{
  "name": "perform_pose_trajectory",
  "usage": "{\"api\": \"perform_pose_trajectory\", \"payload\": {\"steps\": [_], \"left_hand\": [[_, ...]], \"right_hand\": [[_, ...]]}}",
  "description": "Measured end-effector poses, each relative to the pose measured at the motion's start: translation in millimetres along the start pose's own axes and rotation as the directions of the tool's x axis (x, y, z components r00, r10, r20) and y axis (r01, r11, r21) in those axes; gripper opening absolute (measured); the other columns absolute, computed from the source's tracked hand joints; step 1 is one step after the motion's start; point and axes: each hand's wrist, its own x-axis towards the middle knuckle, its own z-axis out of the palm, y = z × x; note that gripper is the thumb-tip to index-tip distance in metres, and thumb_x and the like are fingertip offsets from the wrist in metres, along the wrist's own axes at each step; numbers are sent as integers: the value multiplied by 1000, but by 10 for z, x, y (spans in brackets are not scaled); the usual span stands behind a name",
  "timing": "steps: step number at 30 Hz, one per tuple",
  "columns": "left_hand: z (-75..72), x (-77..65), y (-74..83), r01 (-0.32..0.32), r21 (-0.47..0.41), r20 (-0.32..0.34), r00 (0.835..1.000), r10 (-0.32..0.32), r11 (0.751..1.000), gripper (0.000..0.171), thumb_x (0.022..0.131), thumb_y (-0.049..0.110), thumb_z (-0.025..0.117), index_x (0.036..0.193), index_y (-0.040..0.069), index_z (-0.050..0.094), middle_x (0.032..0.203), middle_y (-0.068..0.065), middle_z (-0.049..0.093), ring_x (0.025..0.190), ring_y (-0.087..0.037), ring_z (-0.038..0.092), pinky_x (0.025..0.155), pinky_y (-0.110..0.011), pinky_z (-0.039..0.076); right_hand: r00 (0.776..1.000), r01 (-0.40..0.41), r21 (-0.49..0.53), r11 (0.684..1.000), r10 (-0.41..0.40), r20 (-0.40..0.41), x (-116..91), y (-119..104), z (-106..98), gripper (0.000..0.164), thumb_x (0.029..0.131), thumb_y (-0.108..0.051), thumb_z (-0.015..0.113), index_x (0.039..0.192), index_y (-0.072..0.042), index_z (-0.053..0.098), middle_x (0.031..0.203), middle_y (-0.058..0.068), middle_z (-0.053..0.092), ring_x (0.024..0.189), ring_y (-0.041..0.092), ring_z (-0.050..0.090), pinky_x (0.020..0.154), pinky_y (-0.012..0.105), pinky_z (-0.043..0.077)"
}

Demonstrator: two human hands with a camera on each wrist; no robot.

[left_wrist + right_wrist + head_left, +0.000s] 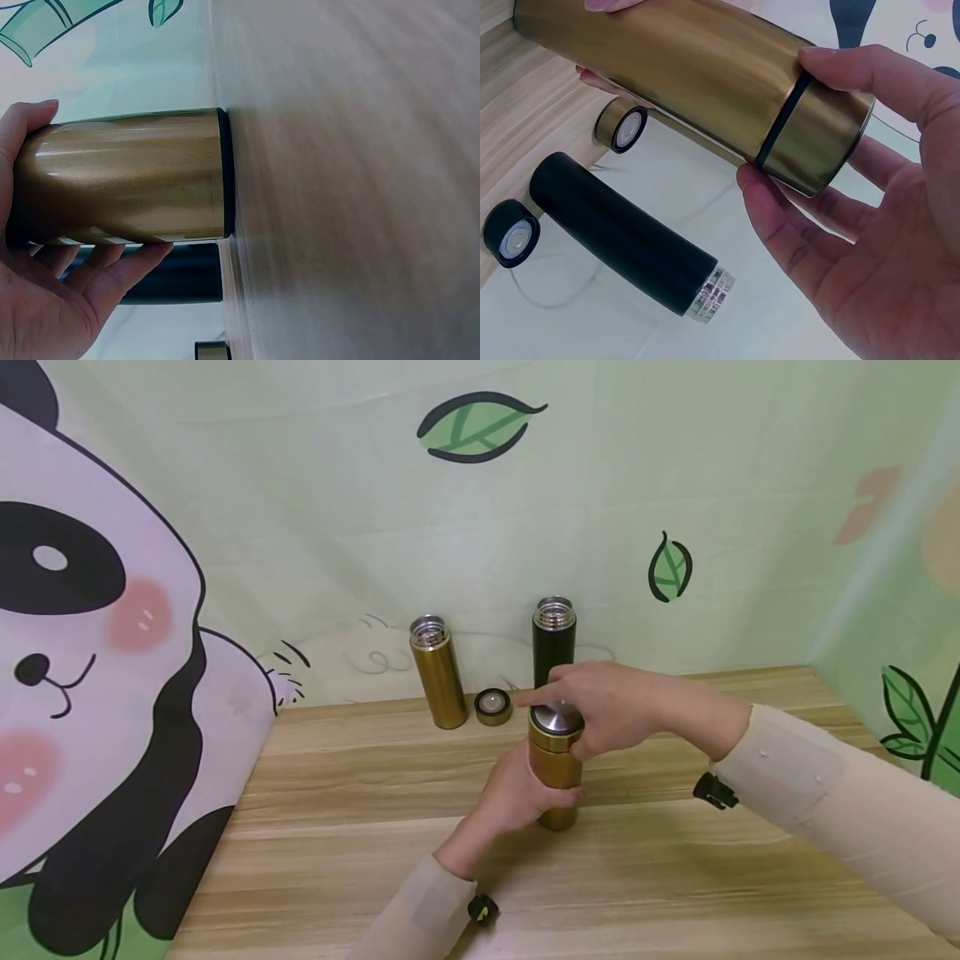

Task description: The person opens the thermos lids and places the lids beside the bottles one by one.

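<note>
A gold thermos flask (558, 768) stands upright on the wooden table, its lid (821, 139) on top with a dark seam below it. Around the body curls my left hand (517, 789), thumb on one side and fingers on the other, as the left wrist view shows too. My right hand (618, 706) grips the lid from above, with the thumb and fingers on opposite sides near the seam. In the head view the index finger stretches out past the lid's silver top. The flask's lower end rests on the table (337, 187).
Behind, a lidless gold flask (441, 685) and a lidless black flask (553, 643) stand near the wall. A gold lid (492, 706) lies upside down between them. The right wrist view also has a black lid (511, 234) beside the black flask.
</note>
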Motion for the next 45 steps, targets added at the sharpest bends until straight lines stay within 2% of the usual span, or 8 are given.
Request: {"api": "perform_pose_trajectory", "payload": {"steps": [13,21,25,30,34,39,45], "left_hand": [[-2,3,1,-5,8,3,1000,5,1000,69,79,43,88,135,25,51,118,8,66,99,-11,64,92,-37,51],[-1,0,-5,-5,3,2,1000,5,1000,70,79,43,89,135,25,51,118,8,66,99,-11,64,92,-36,51],[-1,2,-9,-11,5,2,1000,10,1000,69,79,41,89,135,26,52,118,9,66,100,-10,64,93,-37,51],[-2,6,-15,-10,3,9,1000,10,1000,64,80,42,88,132,27,53,116,9,67,99,-9,65,92,-36,52],[3,9,-10,-20,20,3,1000,20,1000,63,79,44,88,131,27,55,115,9,68,99,-10,65,90,-36,52],[9,16,-1,-31,41,-10,999,32,999,66,79,46,87,133,26,55,117,7,68,102,-11,66,91,-36,53],[18,14,1,-21,45,-22,1000,22,999,67,78,46,88,133,23,57,116,5,70,101,-13,66,90,-36,53]], "right_hand": [[999,48,6,999,-48,10,6,8,-6,85,72,4,77,149,-24,56,115,4,65,96,20,62,88,44,52],[999,46,10,999,-46,20,-1,-9,-13,87,72,6,75,151,-24,54,120,6,65,100,20,62,90,45,53],[999,4,29,1000,-5,36,-12,-12,-16,90,75,-5,84,155,-26,48,128,6,63,107,21,63,93,45,54],[998,-52,41,998,50,38,-38,-8,-28,94,79,-30,91,159,-29,41,136,7,59,114,23,63,96,48,54],[997,-76,44,996,76,10,-63,10,-43,98,81,-46,87,161,-20,38,141,9,60,122,26,62,101,49,53],[997,-80,63,995,81,-18,-68,22,-55,101,83,-57,82,158,-6,38,139,11,65,127,29,62,104,47,52],[989,-144,73,987,146,-27,-78,12,-57,101,83,-68,76,155,-5,44,131,11,70,118,26,66,98,44,55]]}}
